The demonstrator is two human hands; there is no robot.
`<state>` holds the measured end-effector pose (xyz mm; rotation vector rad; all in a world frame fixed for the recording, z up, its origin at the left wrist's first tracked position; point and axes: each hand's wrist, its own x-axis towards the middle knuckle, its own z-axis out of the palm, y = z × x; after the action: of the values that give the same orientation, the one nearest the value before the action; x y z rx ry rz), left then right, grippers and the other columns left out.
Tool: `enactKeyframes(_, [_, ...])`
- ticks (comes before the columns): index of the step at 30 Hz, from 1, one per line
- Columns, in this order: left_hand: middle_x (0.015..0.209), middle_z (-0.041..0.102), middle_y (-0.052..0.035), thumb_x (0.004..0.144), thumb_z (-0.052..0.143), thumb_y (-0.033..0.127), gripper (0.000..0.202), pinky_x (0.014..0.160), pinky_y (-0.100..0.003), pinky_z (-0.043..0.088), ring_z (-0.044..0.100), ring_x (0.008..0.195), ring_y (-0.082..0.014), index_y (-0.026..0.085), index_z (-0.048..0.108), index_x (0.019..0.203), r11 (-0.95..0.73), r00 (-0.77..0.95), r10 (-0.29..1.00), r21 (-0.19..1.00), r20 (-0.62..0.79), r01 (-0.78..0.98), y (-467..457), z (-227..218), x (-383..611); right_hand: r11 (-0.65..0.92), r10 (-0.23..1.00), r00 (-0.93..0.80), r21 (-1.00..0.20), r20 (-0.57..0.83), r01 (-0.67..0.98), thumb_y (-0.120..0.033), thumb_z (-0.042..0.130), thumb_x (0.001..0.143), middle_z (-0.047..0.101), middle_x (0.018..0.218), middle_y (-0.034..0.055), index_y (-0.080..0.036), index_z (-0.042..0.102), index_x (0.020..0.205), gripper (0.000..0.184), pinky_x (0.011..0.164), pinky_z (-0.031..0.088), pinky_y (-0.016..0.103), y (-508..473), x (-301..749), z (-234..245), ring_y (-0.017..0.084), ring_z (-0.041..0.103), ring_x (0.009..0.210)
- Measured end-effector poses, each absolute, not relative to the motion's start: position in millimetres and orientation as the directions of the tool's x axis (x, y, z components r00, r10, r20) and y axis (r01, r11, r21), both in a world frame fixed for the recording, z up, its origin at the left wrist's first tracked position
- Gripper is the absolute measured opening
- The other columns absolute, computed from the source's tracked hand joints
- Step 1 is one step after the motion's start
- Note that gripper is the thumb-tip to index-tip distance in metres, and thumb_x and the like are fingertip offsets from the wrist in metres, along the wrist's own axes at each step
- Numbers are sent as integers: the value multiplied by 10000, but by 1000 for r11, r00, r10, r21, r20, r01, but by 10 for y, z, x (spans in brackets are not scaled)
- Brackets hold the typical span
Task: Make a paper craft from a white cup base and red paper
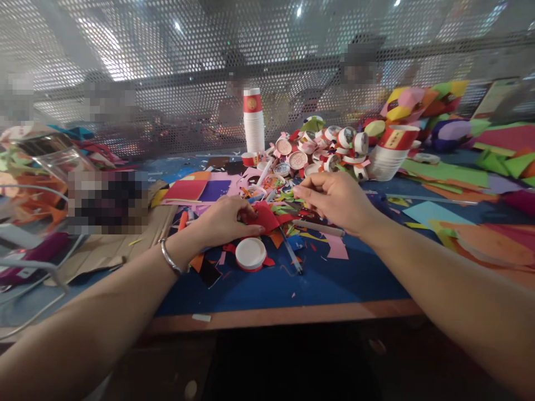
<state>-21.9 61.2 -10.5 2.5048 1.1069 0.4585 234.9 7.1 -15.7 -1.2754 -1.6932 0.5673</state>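
Observation:
My left hand (228,220) lies on the table with its fingers closed on a piece of red paper (264,215). My right hand (334,197) hovers just right of it, thumb and fingers pinched together over a heap of coloured paper scraps (278,192); what they hold, if anything, is too small to name. A cut paper-cup bottom (251,254) lies upside down just in front of my left hand. A pen (291,255) lies beside it, and a pale stick (320,227) rests under my right hand.
A stack of red-and-white paper cups (253,120) stands at the back, with several cut cup rings (330,147) and another cup stack (390,153) to its right. Coloured paper sheets (451,172) cover the right side. Brown cardboard (112,245) lies at left. A perforated metal screen (267,67) closes the back.

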Motion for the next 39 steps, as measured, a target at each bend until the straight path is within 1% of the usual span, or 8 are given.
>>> enactKeyframes(7, [650, 667, 16, 742, 798, 366, 201, 564, -282, 412, 552, 589, -143, 204, 682, 717, -569, 584, 793, 548, 170, 613, 647, -41, -169, 378, 910, -75, -739, 409, 558, -413, 655, 949, 521, 555, -27, -197, 631, 724, 314, 533, 308, 296, 91, 2362, -173, 107, 415, 526])
enactKeyframes(11, [732, 714, -27, 805, 776, 467, 293, 610, -308, 428, 597, 669, -175, 188, 699, 756, -498, 421, 862, 627, 283, 599, 685, 109, -321, 398, 912, -162, -715, 377, 574, -478, 689, 920, 550, 596, -22, -188, 653, 728, 349, 558, 317, 299, 89, 2349, -190, 113, 437, 560])
enactKeyframes(16, [710, 699, -34, 703, 870, 508, 371, 586, -320, 418, 614, 643, -190, 204, 696, 823, -353, 386, 912, 751, 143, 557, 826, 63, -527, 450, 893, -306, -684, 331, 574, -450, 669, 929, 568, 633, -15, -188, 654, 736, 325, 577, 339, 302, 49, 2286, -201, 118, 453, 581])
enactKeyframes(20, [736, 678, -38, 616, 933, 414, 397, 625, -327, 412, 589, 664, -186, 201, 727, 879, -399, 342, 914, 643, 220, 654, 893, 42, -601, 481, 877, -334, -631, 346, 608, -405, 649, 940, 549, 614, -25, -191, 639, 721, 306, 572, 328, 300, 17, 2273, -186, 113, 434, 564])
enactKeyframes(24, [848, 691, -43, 740, 853, 491, 383, 674, -319, 445, 604, 730, -187, 217, 711, 967, -541, 450, 841, 496, 300, 679, 693, 189, -555, 476, 879, -323, -622, 351, 621, -450, 658, 940, 558, 595, -25, -194, 663, 736, 327, 554, 322, 299, 12, 2284, -186, 118, 444, 549])
enactKeyframes(30, [1060, 735, -28, 783, 814, 552, 402, 739, -292, 462, 672, 900, -222, 281, 739, 1071, -706, 806, 582, 423, -109, 567, 368, 351, -508, 484, 874, -323, -581, 364, 655, -385, 641, 946, 606, 602, -13, -209, 671, 752, 264, 543, 336, 299, -5, 2275, -181, 126, 488, 539])
enactKeyframes(35, [1101, 720, -65, 666, 813, 699, 672, 718, -314, 451, 667, 912, -268, 234, 693, 1135, -576, 616, 770, 233, -167, 784, 516, 387, -709, 491, 870, -331, -575, 365, 654, -383, 626, 952, 582, 595, -20, -214, 655, 747, 267, 531, 338, 290, -24, 2267, -171, 120, 455, 520])
enactKeyframes(39, [1267, 661, -128, 683, 759, 737, 801, 825, -351, 476, 656, 1053, -311, 201, 574, 1248, -596, 596, 754, 93, -276, 797, 557, 369, -779, 480, 876, -340, -547, 342, 686, -360, 618, 952, 599, 625, -26, -212, 661, 773, 237, 545, 352, 288, -42, 2270, -157, 117, 464, 531])
